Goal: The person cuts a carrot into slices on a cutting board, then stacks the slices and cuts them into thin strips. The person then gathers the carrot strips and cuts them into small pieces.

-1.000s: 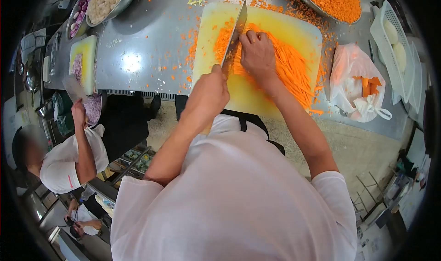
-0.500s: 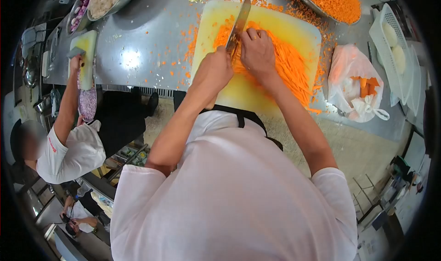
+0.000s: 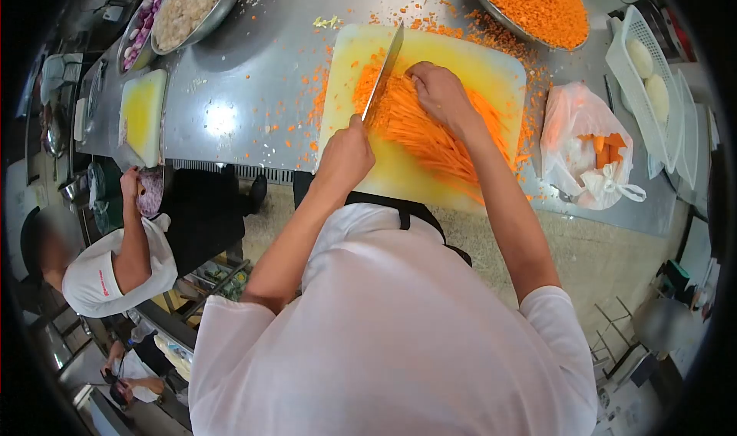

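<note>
My left hand [image 3: 348, 158] is closed round the handle of a knife [image 3: 384, 71], whose blade slants up and right over the cutting board [image 3: 414, 179]. At the blade's right side lie long carrot strips [image 3: 426, 140], fanned toward the board's lower right, with finer orange pieces [image 3: 365, 89] left of the blade. My right hand [image 3: 444, 98] rests on the upper part of the strips, its fingers curled and pressed together. A small gap separates it from the blade. The strips partly hide its fingertips.
Upper right holds a bowl of chopped carrot [image 3: 537, 10]. A plastic bag with carrots [image 3: 568, 140] and a white basket [image 3: 643, 90] are farther right. Bowls of pale pieces [image 3: 192, 10] and purple onions [image 3: 140, 33] stand upper left. A co-worker [image 3: 115, 271] holds a blade beside another board [image 3: 143, 113].
The strips have shifted left and spread lower. My right hand has moved slightly right, away from the blade. My left hand has lowered with the knife. The co-worker's blade hand has come down.
</note>
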Tool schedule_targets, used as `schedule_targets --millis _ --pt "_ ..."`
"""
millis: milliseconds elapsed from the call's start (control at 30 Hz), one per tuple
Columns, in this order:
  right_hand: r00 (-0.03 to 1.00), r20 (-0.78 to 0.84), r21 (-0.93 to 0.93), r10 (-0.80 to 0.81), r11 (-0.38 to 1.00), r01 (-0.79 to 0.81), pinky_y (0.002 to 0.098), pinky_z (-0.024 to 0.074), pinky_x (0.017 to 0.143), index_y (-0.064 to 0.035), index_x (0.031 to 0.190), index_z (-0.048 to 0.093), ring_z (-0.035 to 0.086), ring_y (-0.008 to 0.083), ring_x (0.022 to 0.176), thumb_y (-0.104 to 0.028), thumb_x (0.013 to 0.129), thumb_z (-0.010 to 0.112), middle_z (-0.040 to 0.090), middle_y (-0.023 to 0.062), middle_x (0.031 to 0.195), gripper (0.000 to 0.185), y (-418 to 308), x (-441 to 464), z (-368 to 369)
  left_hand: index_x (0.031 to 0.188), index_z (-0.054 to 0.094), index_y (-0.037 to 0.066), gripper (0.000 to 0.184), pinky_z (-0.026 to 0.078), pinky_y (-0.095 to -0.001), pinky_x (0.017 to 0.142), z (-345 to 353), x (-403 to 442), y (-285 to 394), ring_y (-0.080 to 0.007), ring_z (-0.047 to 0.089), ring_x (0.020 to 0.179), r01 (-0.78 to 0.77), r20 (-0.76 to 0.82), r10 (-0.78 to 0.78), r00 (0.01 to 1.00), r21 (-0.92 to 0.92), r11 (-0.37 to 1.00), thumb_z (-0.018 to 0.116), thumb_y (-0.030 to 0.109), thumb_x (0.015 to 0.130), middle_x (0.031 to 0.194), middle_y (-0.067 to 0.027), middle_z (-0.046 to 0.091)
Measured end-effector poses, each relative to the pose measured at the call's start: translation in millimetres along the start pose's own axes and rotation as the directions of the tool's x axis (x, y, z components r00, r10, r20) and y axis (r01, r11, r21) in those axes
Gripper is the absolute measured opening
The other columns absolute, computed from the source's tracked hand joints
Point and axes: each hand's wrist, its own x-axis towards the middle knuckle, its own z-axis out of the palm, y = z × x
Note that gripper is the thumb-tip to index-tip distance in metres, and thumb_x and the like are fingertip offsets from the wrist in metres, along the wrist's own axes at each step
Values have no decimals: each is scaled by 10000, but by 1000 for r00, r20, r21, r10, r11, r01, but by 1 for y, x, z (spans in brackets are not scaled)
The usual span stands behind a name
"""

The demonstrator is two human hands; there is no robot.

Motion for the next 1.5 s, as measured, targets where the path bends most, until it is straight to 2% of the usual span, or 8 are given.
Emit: schedule_targets --millis 167,333,567,667,833,1000,1100,1500 --pt "978 -204 -12 54 998 -58 466 493 766 -14 981 597 594 356 881 -122 864 532 617 161 982 173 -27 -16 6 916 499 -66 135 451 -547 604 -35 0 16 -490 587 670 -20 48 22 999 -43 999 504 66 885 661 -325 562" --pt "968 -250 -338 -36 940 -52 429 489 717 -50 934 580 575 311 816 -124 840 563 587 124 902 121 -30 -20 22 911 512 -59 134 444 -553 619 -10 26 17 -483 582 659 -184 -12 184 983 8 983 496 73 892 655 -317 562" --pt "961 -268 -321 -71 947 -20 413 489 719 -66 925 579 572 297 813 -123 817 571 577 112 886 122 -27 -21 25 912 515 -69 121 455 -536 659 -44 2 37 -479 596 731 -4 208 -9 978 61 998 486 42 872 717 -324 582" --pt "957 -281 -349 -75 937 -29 409 486 709 -71 923 579 570 293 809 -124 814 572 570 108 871 121 -27 -20 25 890 519 -104 137 477 -531 670 -13 29 23 -477 610 720 -183 76 179 981 39 982 503 13 820 705 -335 586" --pt "960 -271 -299 -67 954 -18 408 484 711 -70 923 579 570 288 820 -121 813 571 574 105 875 122 -25 -20 26 906 506 -103 166 463 -530 666 -59 -4 44 -483 601 728 -38 205 29 978 43 998 486 60 882 727 -342 580" --pt "954 -287 -323 -87 946 -10 407 480 712 -68 915 575 567 286 812 -119 809 572 573 101 882 117 -23 -19 26 883 514 -90 174 462 -529 652 -21 27 34 -487 602 727 -148 104 147 984 3 989 491 82 898 723 -321 591" --pt "952 -294 -296 -83 955 -8 407 478 713 -67 900 566 564 285 811 -117 806 573 569 101 883 107 -23 -19 28 861 498 -84 163 450 -538 648 -65 -3 52 -500 587 736 -12 214 10 977 10 1000 497 75 895 722 -327 581" --pt "957 -284 -302 -62 953 -28 415 482 703 -60 903 553 563 292 816 -99 797 583 562 105 866 117 -25 -21 26 872 487 -96 187 446 -548 647 -7 3 30 -504 581 707 -54 139 57 989 -26 998 494 88 906 709 -339 569"
